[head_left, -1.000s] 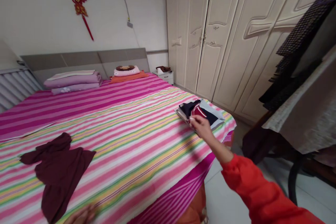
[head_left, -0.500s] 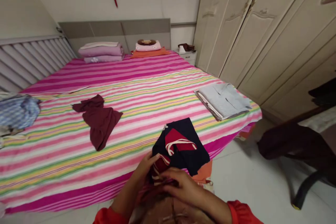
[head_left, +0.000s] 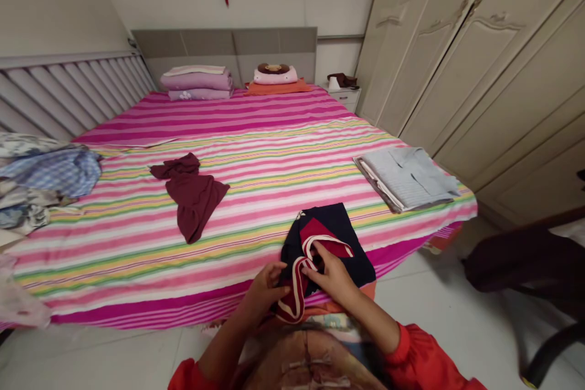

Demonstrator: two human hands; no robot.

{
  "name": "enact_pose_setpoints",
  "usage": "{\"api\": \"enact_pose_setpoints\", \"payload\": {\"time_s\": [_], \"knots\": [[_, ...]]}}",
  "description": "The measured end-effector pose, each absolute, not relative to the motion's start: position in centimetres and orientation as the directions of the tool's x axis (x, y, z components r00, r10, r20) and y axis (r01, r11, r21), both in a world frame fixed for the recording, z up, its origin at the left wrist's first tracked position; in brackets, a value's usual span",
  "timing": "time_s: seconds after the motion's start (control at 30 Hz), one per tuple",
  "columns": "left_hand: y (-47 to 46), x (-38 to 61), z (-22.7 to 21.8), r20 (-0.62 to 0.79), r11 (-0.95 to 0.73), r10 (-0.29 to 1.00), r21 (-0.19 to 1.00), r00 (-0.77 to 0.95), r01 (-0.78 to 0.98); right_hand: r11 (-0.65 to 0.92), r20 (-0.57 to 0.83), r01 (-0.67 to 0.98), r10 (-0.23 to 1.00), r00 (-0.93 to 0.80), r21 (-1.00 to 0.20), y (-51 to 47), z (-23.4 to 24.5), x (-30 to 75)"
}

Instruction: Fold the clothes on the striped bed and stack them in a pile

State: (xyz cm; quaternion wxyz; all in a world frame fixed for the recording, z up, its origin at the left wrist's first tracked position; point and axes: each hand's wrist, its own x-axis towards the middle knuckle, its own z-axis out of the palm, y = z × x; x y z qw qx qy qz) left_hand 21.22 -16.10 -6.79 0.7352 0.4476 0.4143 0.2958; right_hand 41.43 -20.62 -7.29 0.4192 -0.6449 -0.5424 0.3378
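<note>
A folded navy garment (head_left: 340,237) with red panels and white trim lies at the near edge of the striped bed (head_left: 256,164). My left hand (head_left: 265,286) grips its red-and-white trimmed part hanging at the bed's edge. My right hand (head_left: 333,275) rests on the garment's front, fingers pinching the white trim. Both sleeves are orange-red.
A dark maroon garment (head_left: 192,192) lies crumpled mid-bed. A folded light-blue shirt stack (head_left: 406,177) sits at the bed's right corner. Crumpled blue checked clothes (head_left: 46,177) pile at the left. Folded bedding (head_left: 196,80) and a pillow lie by the headboard. Wardrobe doors (head_left: 479,55) stand at the right.
The navy garment left the light-blue stack and came to the near bed edge. Both hands now work on its trimmed part. The view shifted left and down.
</note>
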Motion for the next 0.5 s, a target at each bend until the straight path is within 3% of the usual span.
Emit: {"api": "enact_pose_setpoints", "payload": {"time_s": [0.1, 0.23, 0.4, 0.5], "knots": [[-15.7, 20.2, -4.7, -0.36, 0.428, 0.773, 0.904, 0.522, -0.011, -0.089, -0.059, 0.166, 0.982, 0.182, -0.982, -20.1, -6.7, 41.9], [-15.3, 18.8, -0.6, -0.317, 0.314, 0.77, 0.944, 0.554, 0.104, -0.069, -0.093, -0.131, 0.978, 0.186, -0.989, -20.3, -4.1, 42.3], [-15.0, 18.4, 3.4, -0.211, 0.059, 0.681, 0.97, 0.702, 0.235, -0.07, -0.066, -0.188, 0.997, -0.024, -0.98, -20.6, -2.0, 41.2], [-14.3, 17.8, 5.1, -0.1, -0.151, 0.724, 0.943, 0.683, 0.298, -0.127, -0.127, -0.151, 0.992, -0.006, -0.98, -19.8, -0.8, 41.6]]}}
